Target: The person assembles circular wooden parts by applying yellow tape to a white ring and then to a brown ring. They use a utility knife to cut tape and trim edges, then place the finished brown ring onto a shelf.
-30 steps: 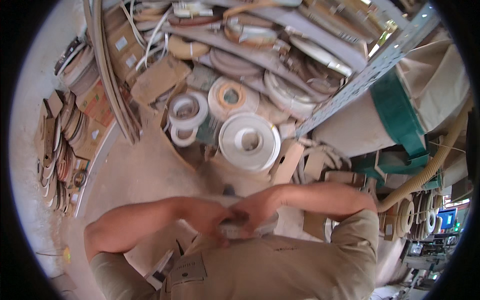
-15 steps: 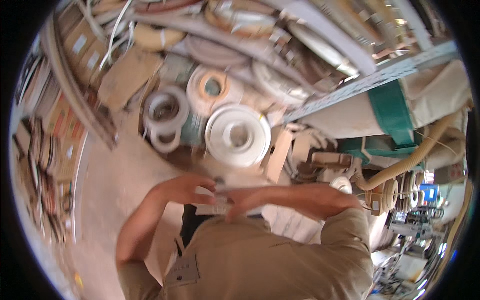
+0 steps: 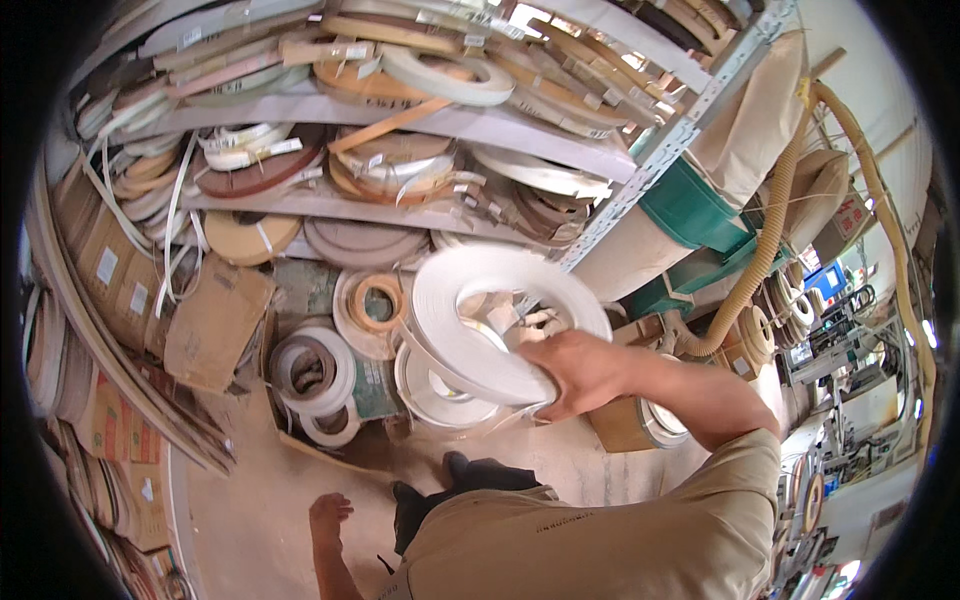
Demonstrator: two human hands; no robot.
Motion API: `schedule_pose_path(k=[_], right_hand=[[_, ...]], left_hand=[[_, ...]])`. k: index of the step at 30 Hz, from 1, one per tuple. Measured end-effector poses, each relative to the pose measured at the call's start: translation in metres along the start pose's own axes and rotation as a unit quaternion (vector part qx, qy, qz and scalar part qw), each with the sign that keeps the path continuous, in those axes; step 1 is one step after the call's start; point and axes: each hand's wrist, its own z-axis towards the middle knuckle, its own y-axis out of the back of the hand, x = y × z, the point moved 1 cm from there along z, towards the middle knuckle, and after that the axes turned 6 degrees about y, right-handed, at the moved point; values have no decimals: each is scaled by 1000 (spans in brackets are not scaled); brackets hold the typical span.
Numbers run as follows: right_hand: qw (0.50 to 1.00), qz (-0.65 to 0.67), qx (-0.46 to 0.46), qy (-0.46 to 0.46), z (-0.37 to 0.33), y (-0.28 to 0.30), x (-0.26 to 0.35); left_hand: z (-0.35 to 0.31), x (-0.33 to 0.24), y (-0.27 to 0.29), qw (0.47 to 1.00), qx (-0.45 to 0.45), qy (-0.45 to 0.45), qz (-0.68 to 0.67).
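My right hand reaches forward and grips the near rim of a large white roll of edge banding. The roll is raised and tilted, and objects show through its middle. Below it, another white roll lies on the floor pile, partly covered by the raised one. Lower down on the left hangs my left hand, fingers loosely spread and nothing visible in them.
Shelves packed with banding coils rise in front, edged by a perforated metal post. Cardboard and stacked rolls stand left of the pile. A ribbed hose and green-banded bag machine are on the right.
My hands were together in front of my body. Now my right hand has extended forward and holds the white roll, while my left has dropped down to the left. The view has shifted, showing more shelving.
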Motion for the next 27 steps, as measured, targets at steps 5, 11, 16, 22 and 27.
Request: schedule_pose_path(k=[5,11,16,22,27], right_hand=[[978,-122,-151,73,-31,95,26],[962,-148,-228,35,-70,189,7],[934,-200,-294,17,-97,242,-44],[952,-137,-273,-25,-118,269,-99],[953,-141,-267,-21,-129,281,-135]], left_hand=[[-20,-27,-26,999,2,-45,-28],[-26,-41,-47,996,-40,-67,45],[-24,-32,-74,998,-38,-57,0],[-16,-84,-124,985,-11,-160,68],[-46,-172,-193,969,40,-221,103]])
